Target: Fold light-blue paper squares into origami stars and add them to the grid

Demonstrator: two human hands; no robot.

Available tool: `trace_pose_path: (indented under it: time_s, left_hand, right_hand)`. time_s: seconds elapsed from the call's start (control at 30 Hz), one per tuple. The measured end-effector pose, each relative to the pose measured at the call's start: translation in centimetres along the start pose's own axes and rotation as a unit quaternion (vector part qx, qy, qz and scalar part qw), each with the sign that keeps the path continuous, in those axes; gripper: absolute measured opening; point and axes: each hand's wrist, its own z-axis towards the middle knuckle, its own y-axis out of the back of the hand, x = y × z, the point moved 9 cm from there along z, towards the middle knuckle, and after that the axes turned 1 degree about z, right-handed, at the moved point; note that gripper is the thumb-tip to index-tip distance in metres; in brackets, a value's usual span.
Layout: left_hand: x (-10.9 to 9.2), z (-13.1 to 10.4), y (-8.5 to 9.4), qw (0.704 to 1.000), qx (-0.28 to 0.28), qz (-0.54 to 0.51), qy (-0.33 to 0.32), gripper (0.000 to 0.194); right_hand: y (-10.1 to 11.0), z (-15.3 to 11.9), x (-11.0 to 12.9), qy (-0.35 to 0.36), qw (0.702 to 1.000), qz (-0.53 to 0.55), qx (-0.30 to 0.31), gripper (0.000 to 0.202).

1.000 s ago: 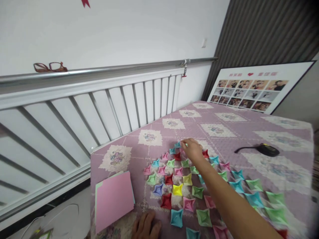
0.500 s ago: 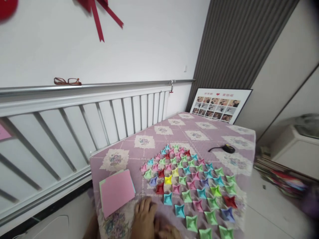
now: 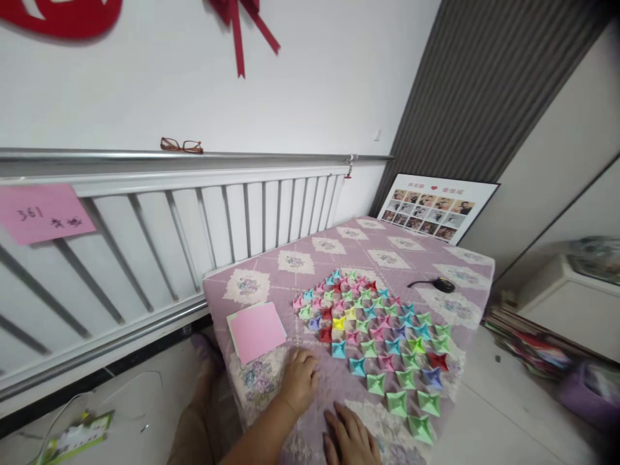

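Note:
My left hand [image 3: 300, 381] rests on the floral tablecloth [image 3: 334, 368], its fingers loosely bent and nothing visible in them. Just above and left of it lies a stack of paper squares [image 3: 259, 332], pink on top with a pale green edge showing. Lower down, my right hand [image 3: 352, 438] lies palm down with fingers apart, holding nothing. To the right of both hands, many small folded paper cups [image 3: 376, 383] stand in slanting rows, in green, blue, pink, red, yellow and purple. Neither hand touches the cups.
A black tape measure [image 3: 442, 284] lies on the table's right side. Behind the table run a white radiator [image 3: 285, 194] and a pipe with eyeglasses [image 3: 181, 145] on it. A pink note [image 3: 46, 213] hangs on the radiator. A framed photo board [image 3: 433, 208] leans behind the far end.
The view has turned left and down, so things appear shifted right. My hands were close together at the table's near edge; now the right one lies flat, apart from the left.

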Motion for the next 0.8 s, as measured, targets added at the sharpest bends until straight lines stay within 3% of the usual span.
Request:
trace_pose_path:
  time_s: [0.13, 0.3, 0.5, 0.8]
  left_hand:
    - [2.5, -0.7, 3.5, 0.999, -0.028, 0.04, -0.001, 0.024]
    - [8.1, -0.9, 7.5, 0.981, -0.032, 0.167, 0.094, 0.044]
    - [11.3, -0.6, 7.8, 0.964, 0.011, 0.233, 0.129, 0.054]
    - [11.8, -0.5, 7.6, 0.964, 0.024, 0.231, 0.13, 0.038]
  right_hand:
    - [-0.5, -0.1, -0.4, -0.016, 0.999, 0.01, 0.036, 0.031]
    - [-0.7, -0.2, -0.2, -0.029, 0.998, 0.018, 0.05, 0.03]
    - [-0.6, -0.2, -0.2, -0.037, 0.997, 0.03, 0.06, 0.03]
    - [-0.6, -0.4, -0.1, -0.069, 0.993, 0.055, 0.084, 0.03]
